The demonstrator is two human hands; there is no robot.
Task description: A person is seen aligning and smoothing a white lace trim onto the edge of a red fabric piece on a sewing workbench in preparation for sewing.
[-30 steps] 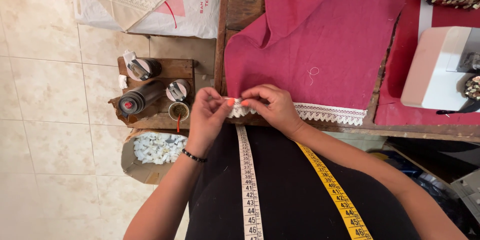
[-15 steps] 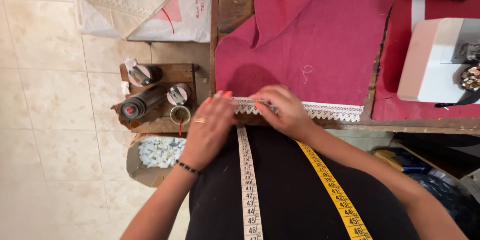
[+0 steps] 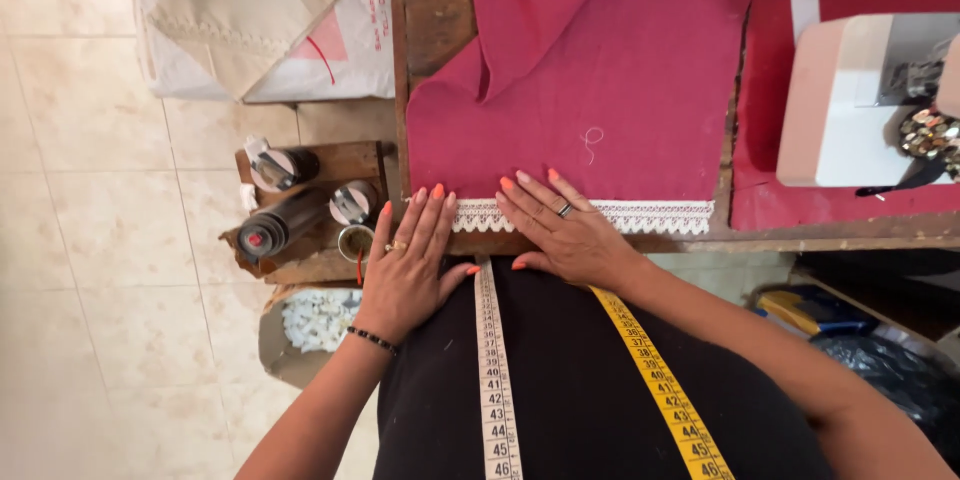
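A dark red cloth [image 3: 610, 90] lies on a wooden table [image 3: 430, 0], with a white lace trim [image 3: 640, 216] along its near edge. My left hand [image 3: 408, 265] lies flat with fingers spread at the cloth's near left corner, fingertips on the lace end. My right hand [image 3: 560, 230] presses flat on the lace and cloth edge just to the right. Neither hand holds anything. A measuring tape [image 3: 495, 380], white on one side and yellow on the other, hangs round my neck over a black top.
A white sewing machine [image 3: 850, 100] stands on the table at the right. A small wooden stand [image 3: 330, 165] with bottles and a cup sits on the tiled floor at the left, a box of white pieces [image 3: 315, 320] below it. Bags [image 3: 260, 30] lie behind.
My hands were pinching the lace end together near the corner; they have since opened and now lie flat and spread on the cloth's edge.
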